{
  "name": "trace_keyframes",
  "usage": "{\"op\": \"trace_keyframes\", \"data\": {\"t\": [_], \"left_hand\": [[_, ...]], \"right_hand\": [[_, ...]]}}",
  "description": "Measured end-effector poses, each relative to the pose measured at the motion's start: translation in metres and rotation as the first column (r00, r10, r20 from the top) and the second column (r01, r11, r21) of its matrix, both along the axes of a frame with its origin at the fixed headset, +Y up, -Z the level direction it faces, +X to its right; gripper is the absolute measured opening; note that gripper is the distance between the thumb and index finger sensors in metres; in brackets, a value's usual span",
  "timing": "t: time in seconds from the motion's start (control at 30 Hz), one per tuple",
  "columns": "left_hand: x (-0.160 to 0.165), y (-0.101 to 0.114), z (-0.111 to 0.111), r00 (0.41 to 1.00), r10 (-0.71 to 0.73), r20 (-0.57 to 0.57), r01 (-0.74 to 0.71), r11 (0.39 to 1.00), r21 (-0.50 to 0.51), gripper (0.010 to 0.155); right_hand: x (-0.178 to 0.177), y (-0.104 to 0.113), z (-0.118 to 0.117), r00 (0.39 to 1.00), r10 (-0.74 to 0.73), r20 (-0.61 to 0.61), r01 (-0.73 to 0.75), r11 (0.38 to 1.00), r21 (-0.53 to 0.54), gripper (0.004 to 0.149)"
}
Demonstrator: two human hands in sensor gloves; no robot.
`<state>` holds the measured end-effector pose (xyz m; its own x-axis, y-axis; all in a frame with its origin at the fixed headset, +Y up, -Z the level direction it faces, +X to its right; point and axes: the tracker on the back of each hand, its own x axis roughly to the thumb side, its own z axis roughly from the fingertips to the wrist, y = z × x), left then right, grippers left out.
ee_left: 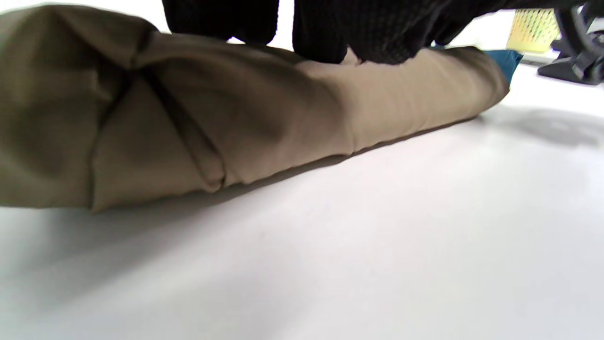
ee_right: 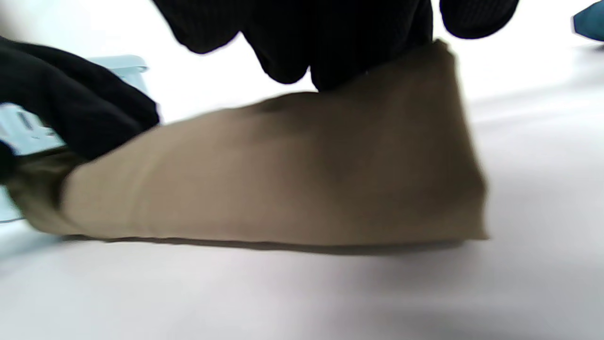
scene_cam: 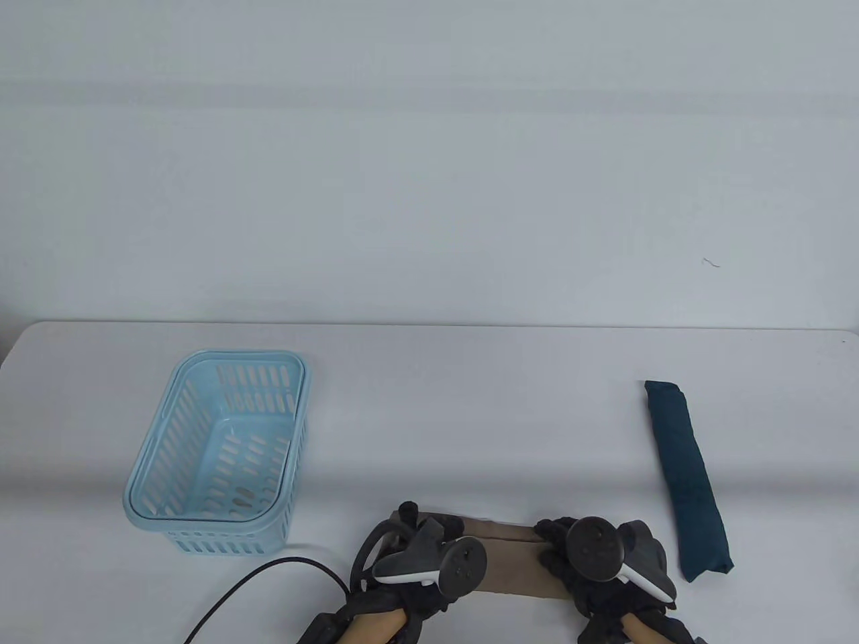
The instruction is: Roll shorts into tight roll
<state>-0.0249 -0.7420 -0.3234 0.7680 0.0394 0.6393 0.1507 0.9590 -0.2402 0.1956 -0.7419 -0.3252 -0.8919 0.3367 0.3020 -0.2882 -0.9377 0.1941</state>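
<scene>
- One light blue slotted basket (scene_cam: 218, 453) is seen on the left part of the white worktop (scene_cam: 470, 402); nothing can be made out inside it through its open top.
- One tan pair of shorts (scene_cam: 513, 560), rolled into a long bundle, is laid across the near edge of the worktop, between the two gloved hands.
- The left hand (scene_cam: 413, 543) is placed on the left end of the tan roll; in the left wrist view its dark fingers (ee_left: 325, 33) are pressed down on top of the fabric, curled over the roll.
- The right hand (scene_cam: 590, 563) is set on the right end of the roll; in the right wrist view its fingers (ee_right: 330, 42) are bent over the upper edge of the cloth and grip it.
- One dark teal rolled garment (scene_cam: 691, 479) is laid on the right side of the worktop, just beside the right hand and apart from the tan roll.
- One black cable (scene_cam: 268, 580) is trailed over the worktop near the left hand.
- Two trackers are counted, one strapped on each hand.
</scene>
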Motion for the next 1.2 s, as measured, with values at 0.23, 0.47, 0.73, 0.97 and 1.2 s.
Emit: {"op": "trace_keyframes", "data": {"t": [0.23,0.47,0.73,0.97,1.2], "left_hand": [[0.004,-0.011,0.001,0.993,-0.117,0.002,0.116,0.987,0.113,0.059],[0.004,-0.023,-0.008,0.994,-0.101,-0.034,0.104,0.989,0.108,0.055],[-0.026,0.003,-0.02,0.989,0.096,-0.108,-0.089,0.994,0.07,0.06],[-0.055,0.024,-0.022,0.957,0.23,-0.178,-0.211,0.97,0.121,0.061],[-0.057,0.025,-0.023,0.953,0.253,-0.169,-0.233,0.964,0.125,0.063]], "right_hand": [[-0.023,-0.007,0.009,0.984,0.062,-0.168,-0.063,0.998,-0.003,0.051],[-0.031,-0.018,0.008,0.961,0.19,-0.202,-0.206,0.977,-0.061,0.056],[-0.031,-0.018,0.003,0.957,0.232,-0.174,-0.252,0.962,-0.106,0.053],[-0.024,-0.023,-0.007,0.951,0.304,-0.048,-0.308,0.948,-0.085,0.057],[0.007,-0.027,-0.03,0.937,0.286,0.202,-0.26,0.955,-0.146,0.06]]}}
